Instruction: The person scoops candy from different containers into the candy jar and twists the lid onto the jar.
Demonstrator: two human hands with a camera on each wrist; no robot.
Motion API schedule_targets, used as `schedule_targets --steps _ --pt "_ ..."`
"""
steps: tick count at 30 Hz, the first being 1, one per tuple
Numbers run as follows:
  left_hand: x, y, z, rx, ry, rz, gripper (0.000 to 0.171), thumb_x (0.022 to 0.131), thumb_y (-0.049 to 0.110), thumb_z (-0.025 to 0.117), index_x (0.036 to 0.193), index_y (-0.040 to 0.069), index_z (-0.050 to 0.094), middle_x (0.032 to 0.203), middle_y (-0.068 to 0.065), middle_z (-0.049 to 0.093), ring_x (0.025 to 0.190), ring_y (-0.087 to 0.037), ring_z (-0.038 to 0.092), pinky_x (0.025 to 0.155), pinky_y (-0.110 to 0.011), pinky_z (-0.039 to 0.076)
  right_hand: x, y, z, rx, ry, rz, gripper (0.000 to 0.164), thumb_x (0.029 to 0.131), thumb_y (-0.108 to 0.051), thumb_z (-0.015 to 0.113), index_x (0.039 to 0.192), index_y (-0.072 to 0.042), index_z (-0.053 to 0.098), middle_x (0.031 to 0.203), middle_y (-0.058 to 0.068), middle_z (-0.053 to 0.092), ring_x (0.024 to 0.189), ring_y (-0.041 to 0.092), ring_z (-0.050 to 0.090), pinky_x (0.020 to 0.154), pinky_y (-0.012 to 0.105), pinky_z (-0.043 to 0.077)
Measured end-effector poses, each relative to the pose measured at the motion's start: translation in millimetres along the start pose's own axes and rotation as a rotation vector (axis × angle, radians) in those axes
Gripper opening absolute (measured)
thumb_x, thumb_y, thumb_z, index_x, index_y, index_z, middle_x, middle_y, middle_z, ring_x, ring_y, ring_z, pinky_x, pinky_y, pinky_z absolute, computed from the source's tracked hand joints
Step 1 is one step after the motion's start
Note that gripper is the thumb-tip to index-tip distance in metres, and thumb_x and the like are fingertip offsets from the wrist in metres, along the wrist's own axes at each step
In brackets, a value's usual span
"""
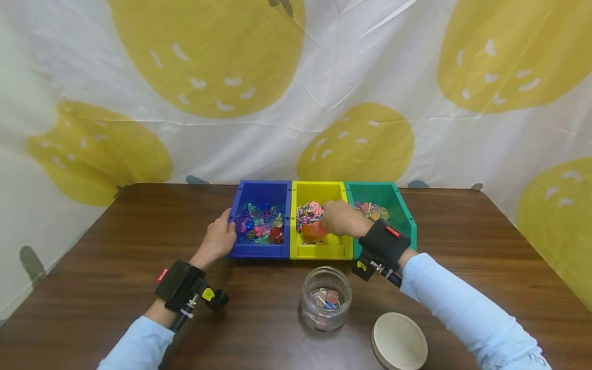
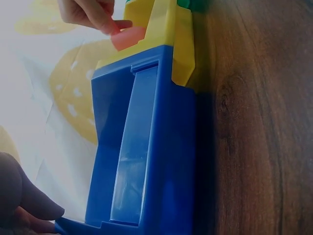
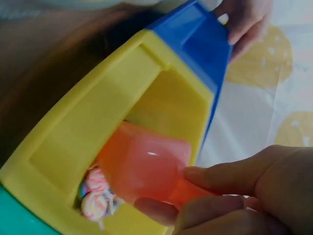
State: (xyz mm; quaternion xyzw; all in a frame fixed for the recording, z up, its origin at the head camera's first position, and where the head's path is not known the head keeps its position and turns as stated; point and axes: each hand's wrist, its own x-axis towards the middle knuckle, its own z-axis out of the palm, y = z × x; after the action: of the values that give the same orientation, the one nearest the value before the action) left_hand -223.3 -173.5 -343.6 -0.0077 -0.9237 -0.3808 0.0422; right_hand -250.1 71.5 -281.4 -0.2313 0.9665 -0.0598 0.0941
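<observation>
My right hand (image 1: 344, 218) pinches the handle of a translucent pink-orange scoop (image 3: 146, 159) between thumb and fingers. The scoop's bowl is down inside the yellow bin (image 1: 321, 252), among small lollipop-shaped pieces (image 3: 96, 196); whether it holds any cannot be seen. At the left, my left hand (image 1: 218, 235) grips the side wall of the blue bin (image 1: 261, 251), thumb near the rim in the left wrist view. Colourful clear beads or charms (image 1: 263, 226) fill the blue bin's floor. A glass jar (image 1: 326, 313) without its lid stands in front, with several small pieces in it.
A green bin (image 1: 409, 223) with pale translucent pieces (image 1: 372, 211) adjoins the yellow one, partly behind my right forearm. The cream round lid (image 1: 400, 340) lies right of the jar on the brown wooden table (image 1: 102, 288). A lemon-patterned cloth (image 1: 259, 144) hangs behind.
</observation>
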Motion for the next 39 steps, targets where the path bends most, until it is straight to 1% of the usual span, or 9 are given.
schedule_targets --steps 4,8,11,17,20,23,26,33,39 --pt "-1.0 0.8 0.2 0.001 -0.003 0.005 0.043 0.092 0.001 0.030 0.131 -0.017 0.022 0.124 -0.038 0.038 0.116 -0.045 0.039 0.098 -0.052 0.031 17.1 16.2 13.2 -0.028 -0.018 -0.031 0.026 0.090 -0.010 0.048 0.067 -0.002 0.057 0.058 0.004 0.040 0.044 0.013 0.035 0.041 0.021 0.028" --pt "-0.7 0.7 -0.2 -0.005 -0.005 0.010 0.043 0.092 0.001 0.030 0.131 -0.017 0.022 0.124 -0.038 0.039 0.115 -0.044 0.040 0.097 -0.052 0.032 69.9 64.5 62.2 -0.161 0.064 -0.155 0.025 0.086 -0.006 0.049 0.061 -0.006 0.056 0.059 0.004 0.043 0.045 0.014 0.036 0.040 0.023 0.030" --pt "0.1 0.1 -0.9 -0.009 -0.020 0.000 0.044 0.093 0.001 0.029 0.132 -0.016 0.021 0.126 -0.037 0.037 0.117 -0.044 0.039 0.097 -0.052 0.031 107.9 95.0 97.0 -0.169 0.119 -0.158 0.022 0.083 -0.007 0.051 0.061 -0.009 0.056 0.061 0.003 0.046 0.046 0.016 0.039 0.039 0.025 0.032" --pt "1.2 -0.6 -1.7 -0.009 -0.043 -0.015 0.044 0.094 0.002 0.029 0.133 -0.015 0.020 0.128 -0.036 0.035 0.118 -0.043 0.038 0.097 -0.052 0.031 131.6 101.9 115.8 -0.201 0.136 -0.134 0.015 0.082 -0.018 0.057 0.072 -0.009 0.061 0.072 0.004 0.054 0.054 0.016 0.045 0.044 0.027 0.039" --pt "0.4 -0.1 -1.1 -0.007 -0.043 -0.009 0.043 0.094 0.002 0.030 0.133 -0.015 0.021 0.127 -0.036 0.037 0.117 -0.043 0.039 0.097 -0.052 0.032 115.8 87.3 101.6 -0.222 0.111 -0.141 0.019 0.083 -0.021 0.059 0.071 -0.006 0.062 0.073 0.006 0.054 0.055 0.017 0.046 0.046 0.027 0.040" --pt "0.5 0.1 -1.9 0.002 -0.027 0.005 0.043 0.094 0.002 0.030 0.133 -0.015 0.022 0.126 -0.036 0.038 0.116 -0.043 0.040 0.097 -0.052 0.032 77.4 54.4 66.9 -0.126 0.038 -0.101 0.019 0.085 -0.019 0.059 0.076 -0.003 0.063 0.074 0.008 0.057 0.060 0.018 0.050 0.052 0.027 0.043" --pt "0.2 0.7 -2.1 0.007 -0.023 0.007 0.043 0.094 0.002 0.030 0.133 -0.015 0.021 0.127 -0.036 0.037 0.117 -0.043 0.039 0.097 -0.052 0.032 42.3 28.0 42.0 -0.066 0.062 -0.106 0.013 0.084 -0.009 0.059 0.076 0.000 0.063 0.073 0.010 0.058 0.060 0.019 0.050 0.053 0.026 0.042" --pt "-1.8 1.1 -1.6 0.017 -0.033 0.004 0.044 0.094 0.002 0.030 0.133 -0.016 0.021 0.127 -0.037 0.036 0.117 -0.044 0.038 0.097 -0.052 0.031 12.0 16.5 38.0 -0.120 0.217 -0.257 0.009 0.083 -0.001 0.057 0.076 0.001 0.063 0.072 0.015 0.056 0.061 0.021 0.050 0.057 0.030 0.045" --pt "-1.6 1.0 -2.9 0.014 -0.037 0.005 0.044 0.094 0.002 0.030 0.133 -0.015 0.019 0.127 -0.036 0.037 0.116 -0.044 0.040 0.097 -0.053 0.032 5.3 20.3 44.7 0.124 0.211 -0.117 0.018 0.088 -0.006 0.050 0.092 0.012 0.051 0.072 0.015 0.047 0.055 0.020 0.044 0.056 0.029 0.041"
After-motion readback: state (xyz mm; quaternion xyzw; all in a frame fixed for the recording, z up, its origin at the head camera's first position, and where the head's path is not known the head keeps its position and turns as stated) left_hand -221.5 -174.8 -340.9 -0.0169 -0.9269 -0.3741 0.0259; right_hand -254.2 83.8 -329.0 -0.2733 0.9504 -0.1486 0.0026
